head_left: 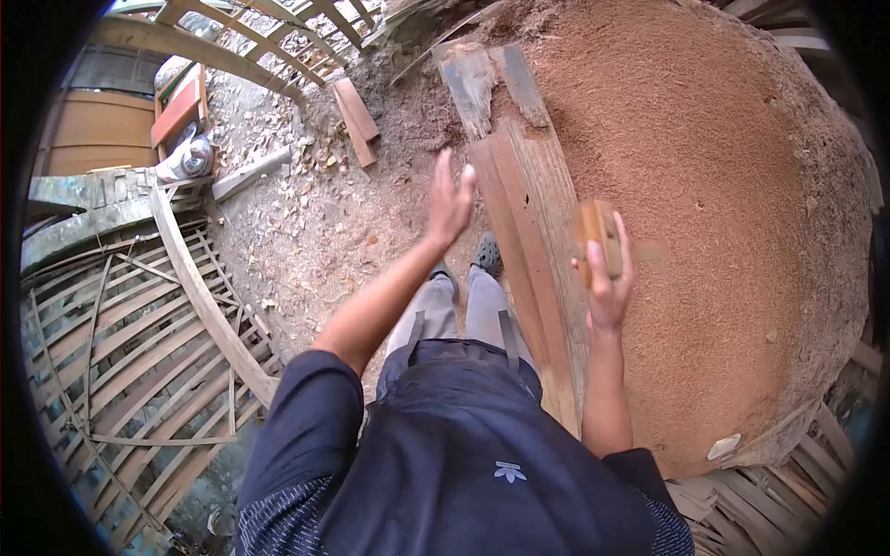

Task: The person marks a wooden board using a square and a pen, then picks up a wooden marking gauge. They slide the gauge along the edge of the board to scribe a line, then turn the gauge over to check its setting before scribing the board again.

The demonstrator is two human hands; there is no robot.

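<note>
Because the head view bends hard and goes black at the corners, we lose the ends of the slatted wood [139, 343] at the left edge and the rim of the sawdust heap [723, 232] at right. The dark shirt [445, 454] covers the near end of the counter [549, 190], so we can't see where it stops. The wooden block [591, 225] is motion-blurred and partly behind the hand; a pale smear beside it may or may not belong to it, can't tell.

The right fingers [599, 266] are clamped on the block, one across its near face, another along its right side; most of the block sticks out past them, away from the body. It's up beside the counter's right edge in view; we can't tell its height or any contact. Block looks orange-brown, chunky, rounded at the top, darker on its left side.

The left fingers [445, 185] are spread from the thumb, holding nothing we can see, just beside the reddish plank [505, 199] on the counter; touching or not, unclear.
</note>
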